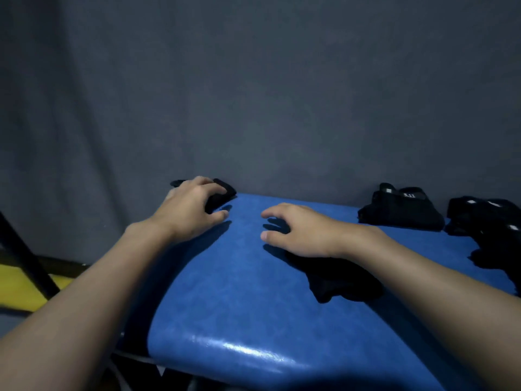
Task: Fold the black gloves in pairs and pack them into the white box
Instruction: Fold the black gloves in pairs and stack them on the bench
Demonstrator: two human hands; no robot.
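Note:
My left hand (189, 208) grips a black glove (222, 194) at the far left corner of the blue table (234, 292), its fingers curled over the cloth. Just to its right, my right hand (298, 230) hovers above the table with loosely curled fingers and holds nothing. Another black glove (344, 280) lies flat under my right wrist. A folded black pair (400, 208) sits at the far edge to the right. More black gloves (490, 230) are heaped at the right edge. No white box is in view.
A grey cloth backdrop (253, 94) hangs right behind the table's far edge. A black bar (25, 258) and a yellow surface (19, 289) stand to the left, below table height.

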